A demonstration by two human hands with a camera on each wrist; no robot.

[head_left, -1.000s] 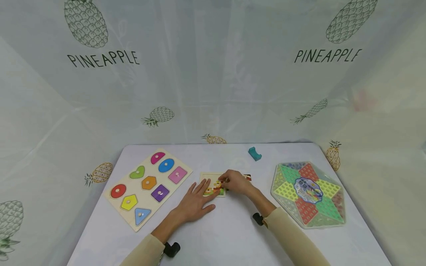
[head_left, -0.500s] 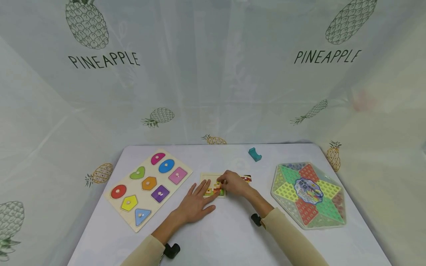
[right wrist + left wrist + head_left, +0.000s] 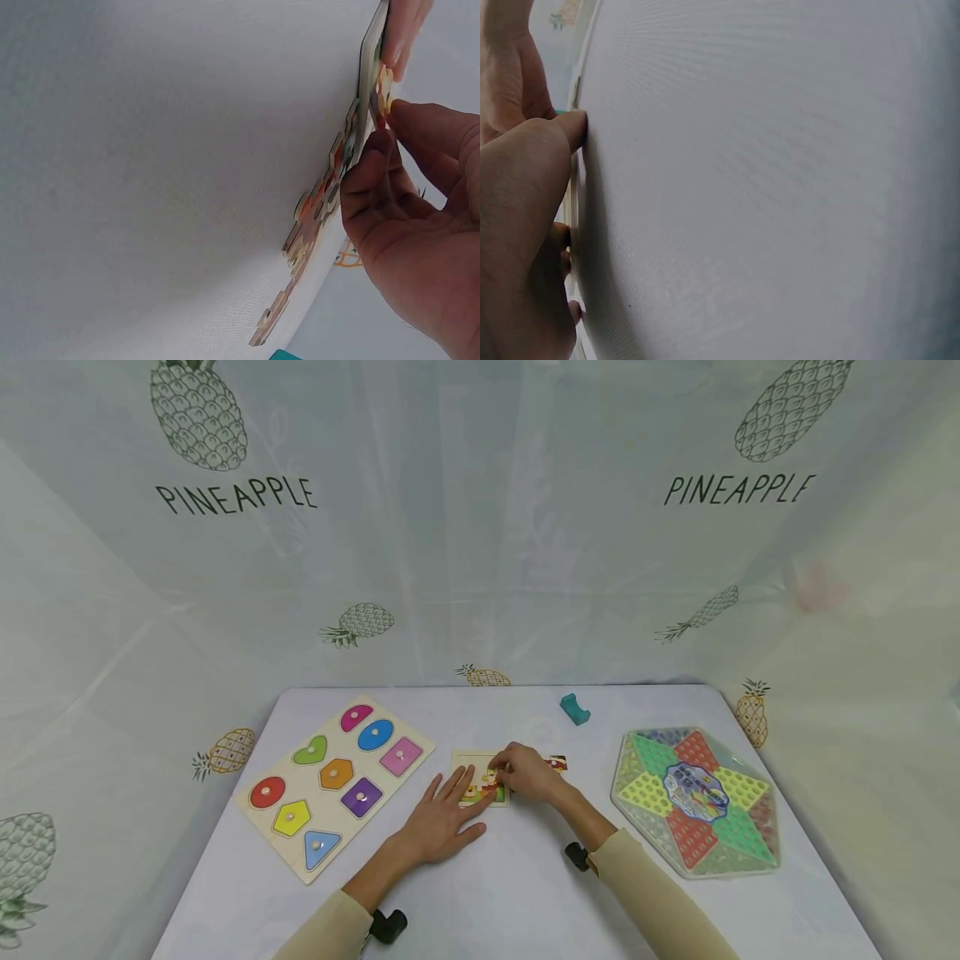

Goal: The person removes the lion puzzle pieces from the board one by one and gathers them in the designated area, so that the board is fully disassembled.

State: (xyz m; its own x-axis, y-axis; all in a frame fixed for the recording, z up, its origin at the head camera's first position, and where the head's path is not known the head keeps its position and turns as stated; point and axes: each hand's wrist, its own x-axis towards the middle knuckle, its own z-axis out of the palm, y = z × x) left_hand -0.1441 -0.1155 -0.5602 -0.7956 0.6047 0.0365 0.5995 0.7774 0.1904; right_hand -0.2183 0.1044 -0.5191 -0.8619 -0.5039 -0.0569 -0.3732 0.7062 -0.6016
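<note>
A: How does the left hand [image 3: 441, 828] lie?
B: It lies flat, fingers straight and spread, and the fingertips reach over the tray [image 3: 472, 754], which is at the middle of the table [image 3: 495, 902].
A: And the right hand [image 3: 528, 774]?
B: Its thumb and forefinger are together, clamped on a small piece [image 3: 383, 88] at the right side of the tray.
A: Do all cameras show this piece well?
B: No. The head view mostly hides it; the right wrist view shows it tilted, yellow and red. That view also shows several loose pieces [image 3: 300, 229] in a row beside the tray; from the head, only a part appears past the right hand. The left wrist view gives the thumb and the fine weave of the white cloth.
A: What shapes and materials are there?
B: The loose pieces are thin, with jigsaw knobs. The pale board [image 3: 324, 806] looks wooden. The game [image 3: 695, 791] is hexagonal; the teal block [image 3: 575, 709] has a curved notch.
</note>
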